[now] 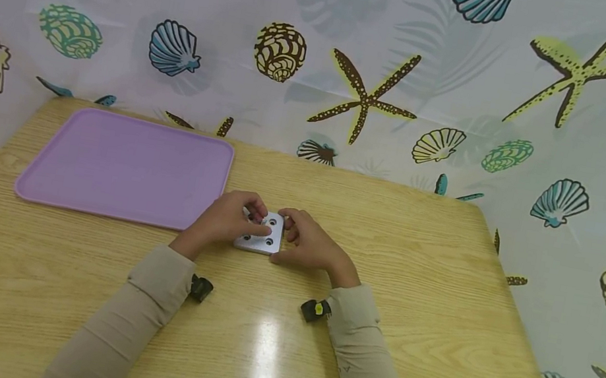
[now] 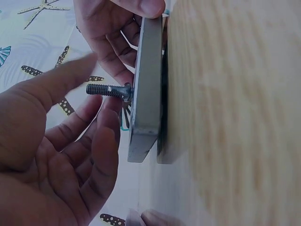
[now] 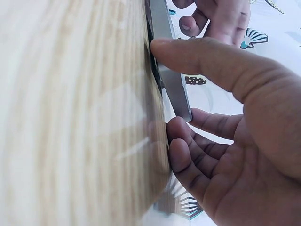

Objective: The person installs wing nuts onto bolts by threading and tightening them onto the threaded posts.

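Note:
A square silver metal plate point(image 1: 257, 246) with several round holes lies on the wooden table between both hands. From its upper face rises a dark threaded bolt point(image 2: 104, 89), seen side-on in the left wrist view. My left hand point(image 1: 228, 215) reaches over the plate, its thumb and curled fingers around the bolt, fingertips right at the shaft. My right hand point(image 1: 313, 244) grips the plate's right side, thumb near the front corner and fingers at the far corner. Its thumb lies along the plate's edge point(image 3: 176, 89) in the right wrist view.
A purple tray point(image 1: 118, 212) sits at the back left of the wooden table point(image 1: 416, 268). Behind and beside the table hangs a white cloth point(image 1: 204, 99) printed with shells and starfish. Each wrist carries a small black camera point(image 1: 200, 289).

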`<action>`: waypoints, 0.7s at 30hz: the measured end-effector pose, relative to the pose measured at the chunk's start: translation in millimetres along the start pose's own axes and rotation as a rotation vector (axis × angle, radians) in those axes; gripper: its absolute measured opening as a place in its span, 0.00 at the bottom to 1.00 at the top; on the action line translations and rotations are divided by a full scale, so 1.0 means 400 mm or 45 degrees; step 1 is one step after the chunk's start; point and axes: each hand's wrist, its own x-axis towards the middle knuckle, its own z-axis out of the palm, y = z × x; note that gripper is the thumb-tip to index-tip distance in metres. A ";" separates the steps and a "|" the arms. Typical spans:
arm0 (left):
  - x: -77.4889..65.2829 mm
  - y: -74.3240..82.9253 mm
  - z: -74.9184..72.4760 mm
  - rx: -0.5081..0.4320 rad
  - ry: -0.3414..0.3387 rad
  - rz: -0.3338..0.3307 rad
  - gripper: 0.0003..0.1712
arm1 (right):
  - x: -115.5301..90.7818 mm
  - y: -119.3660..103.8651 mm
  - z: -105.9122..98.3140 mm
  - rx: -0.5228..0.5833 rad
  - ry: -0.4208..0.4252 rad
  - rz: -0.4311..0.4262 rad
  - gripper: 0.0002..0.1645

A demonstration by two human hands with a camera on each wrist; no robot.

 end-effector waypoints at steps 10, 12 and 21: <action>0.001 -0.001 -0.005 0.031 0.028 0.036 0.08 | 0.002 0.000 0.001 -0.001 0.004 0.012 0.51; 0.000 -0.004 -0.005 0.034 0.051 0.016 0.08 | 0.003 0.000 0.001 0.002 0.003 0.016 0.51; -0.002 -0.001 -0.003 0.046 0.052 -0.023 0.09 | 0.000 0.001 0.001 0.015 0.005 0.011 0.51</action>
